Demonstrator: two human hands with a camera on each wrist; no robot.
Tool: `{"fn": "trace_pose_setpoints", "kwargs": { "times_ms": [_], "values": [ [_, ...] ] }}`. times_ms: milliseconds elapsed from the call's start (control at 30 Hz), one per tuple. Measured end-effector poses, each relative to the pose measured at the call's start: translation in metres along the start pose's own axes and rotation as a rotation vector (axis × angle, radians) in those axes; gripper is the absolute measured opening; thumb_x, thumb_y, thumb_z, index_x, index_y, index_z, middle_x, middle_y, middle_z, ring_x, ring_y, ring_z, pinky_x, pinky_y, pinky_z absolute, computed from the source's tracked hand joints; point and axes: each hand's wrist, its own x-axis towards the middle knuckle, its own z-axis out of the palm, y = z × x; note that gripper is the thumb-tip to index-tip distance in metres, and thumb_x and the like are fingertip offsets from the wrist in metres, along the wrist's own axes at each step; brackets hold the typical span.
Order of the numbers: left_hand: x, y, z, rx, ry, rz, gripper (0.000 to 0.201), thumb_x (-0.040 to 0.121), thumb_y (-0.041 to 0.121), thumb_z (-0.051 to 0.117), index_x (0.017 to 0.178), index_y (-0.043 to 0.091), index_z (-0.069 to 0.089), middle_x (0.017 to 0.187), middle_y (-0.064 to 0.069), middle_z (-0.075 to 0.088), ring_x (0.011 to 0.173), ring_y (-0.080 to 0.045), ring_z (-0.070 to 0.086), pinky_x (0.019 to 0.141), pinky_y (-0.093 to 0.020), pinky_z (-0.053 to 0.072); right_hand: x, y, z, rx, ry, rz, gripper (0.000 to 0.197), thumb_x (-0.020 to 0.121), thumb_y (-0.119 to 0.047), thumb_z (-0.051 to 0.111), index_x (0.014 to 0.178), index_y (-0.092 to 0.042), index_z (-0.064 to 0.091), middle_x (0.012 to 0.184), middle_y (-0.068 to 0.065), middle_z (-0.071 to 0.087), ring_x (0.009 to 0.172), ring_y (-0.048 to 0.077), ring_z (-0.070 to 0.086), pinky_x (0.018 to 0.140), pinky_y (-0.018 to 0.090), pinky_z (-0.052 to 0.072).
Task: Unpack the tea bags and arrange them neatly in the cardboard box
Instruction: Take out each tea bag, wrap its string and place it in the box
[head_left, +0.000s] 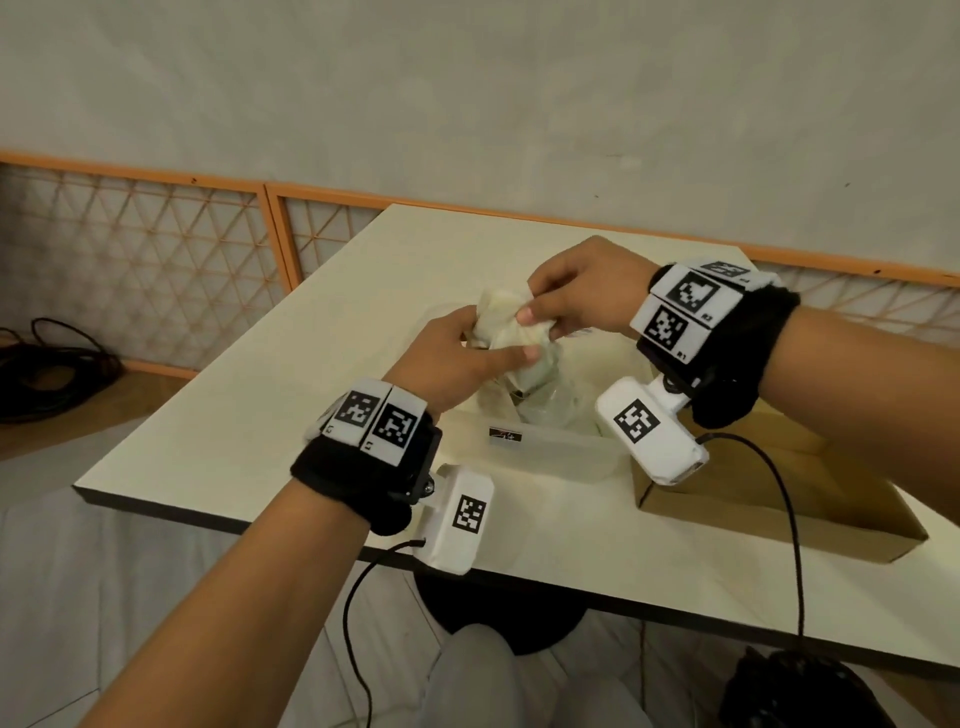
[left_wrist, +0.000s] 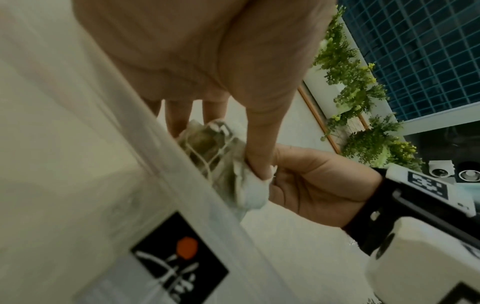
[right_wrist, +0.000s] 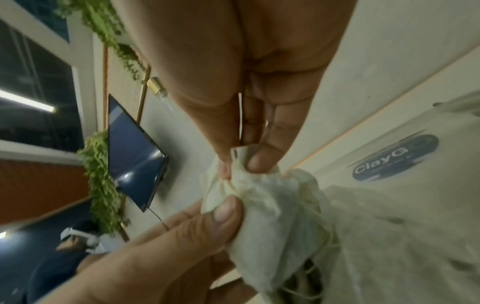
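A crumpled bunch of pale tea bags (head_left: 506, 325) with tangled strings is held above a clear plastic container (head_left: 550, 447) at the table's middle. My left hand (head_left: 467, 353) grips the bunch from below, thumb pressed on the paper (right_wrist: 226, 209). My right hand (head_left: 561, 306) pinches the top of one tea bag (right_wrist: 241, 164) between thumb and forefinger. In the left wrist view the tea bags (left_wrist: 228, 164) show brownish contents and crossed strings. The open cardboard box (head_left: 779, 499) lies on the table at the right, partly behind my right wrist.
The cream table (head_left: 260, 415) has its near edge just under my wrists. The container carries a black label (left_wrist: 179, 255). An orange lattice fence (head_left: 156, 260) runs behind the table, and dark cables (head_left: 47, 364) lie on the floor at the left.
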Motion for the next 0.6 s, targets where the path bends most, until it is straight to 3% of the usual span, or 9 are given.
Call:
{"fn": "trace_pose_setpoints", "kwargs": {
  "times_ms": [67,133,200,267,367,467,533,600],
  "values": [
    [0.000,0.000,0.001,-0.095,0.037,0.014,0.031,0.076,0.017,0.078,0.105,0.016,0.066,0.105,-0.008,0.069,0.098,-0.025,0.067,0.087,-0.041,0.055,-0.001,0.002,-0.001,0.120,0.030,0.006,0.012,0.077,0.000,0.071,0.081,0.006,0.062,0.071,0.011,0.053,0.056,0.012,0.057,0.056,0.016,0.053],
    [0.002,-0.001,0.001,-0.179,0.081,0.005,0.030,0.081,0.006,0.072,0.109,0.009,0.065,0.106,-0.013,0.068,0.097,-0.027,0.066,0.082,-0.039,0.057,-0.003,0.006,-0.002,0.220,0.014,0.043,0.007,0.079,0.001,0.068,0.083,0.000,0.063,0.077,0.010,0.057,0.068,0.016,0.060,0.066,0.022,0.057],
    [0.002,-0.001,-0.001,-0.272,0.102,-0.007,0.034,0.084,0.001,0.067,0.118,0.003,0.061,0.109,-0.014,0.067,0.096,-0.025,0.066,0.074,-0.030,0.059,-0.004,0.015,-0.003,0.229,-0.022,0.102,0.021,0.078,-0.001,0.069,0.098,-0.006,0.063,0.088,0.010,0.060,0.081,0.021,0.061,0.075,0.027,0.057],
    [0.004,-0.001,-0.005,-0.371,0.108,-0.012,0.034,0.087,0.001,0.063,0.121,0.001,0.058,0.112,-0.014,0.066,0.097,-0.023,0.065,0.071,-0.025,0.058,-0.009,0.023,-0.004,0.160,-0.063,0.151,0.036,0.077,-0.005,0.072,0.111,-0.011,0.059,0.096,0.007,0.060,0.089,0.019,0.062,0.075,0.029,0.056],
    [0.005,0.005,-0.010,-0.505,0.113,-0.004,0.025,0.088,0.003,0.062,0.113,0.006,0.061,0.107,-0.008,0.069,0.094,-0.018,0.067,0.072,-0.024,0.057,-0.017,0.033,0.001,0.038,-0.121,0.155,0.050,0.076,-0.011,0.074,0.122,-0.015,0.054,0.105,0.003,0.058,0.096,0.016,0.059,0.076,0.026,0.054],
    [0.006,0.012,-0.009,-0.598,0.045,-0.004,0.020,0.089,0.005,0.061,0.108,0.010,0.064,0.101,-0.005,0.071,0.088,-0.016,0.069,0.073,-0.026,0.057,-0.019,0.041,0.005,0.013,-0.053,0.103,0.061,0.074,-0.017,0.076,0.128,-0.019,0.049,0.119,0.002,0.054,0.108,0.015,0.055,0.081,0.028,0.053],
    [0.006,0.017,-0.004,-0.611,-0.016,-0.021,0.025,0.090,0.008,0.060,0.114,0.008,0.063,0.100,-0.005,0.071,0.086,-0.017,0.068,0.078,-0.028,0.055,-0.016,0.042,0.005,0.009,0.017,0.027,0.076,0.066,-0.030,0.081,0.132,-0.021,0.044,0.125,-0.001,0.054,0.113,0.015,0.056,0.092,0.034,0.049],
    [0.006,0.020,0.002,-0.633,-0.069,-0.049,0.032,0.090,0.012,0.059,0.122,0.007,0.060,0.100,-0.004,0.069,0.087,-0.018,0.066,0.080,-0.028,0.055,-0.015,0.037,0.008,0.094,0.045,-0.054,0.085,0.061,-0.030,0.084,0.133,-0.017,0.041,0.124,0.000,0.057,0.112,0.015,0.058,0.098,0.036,0.047]
  ]
}}
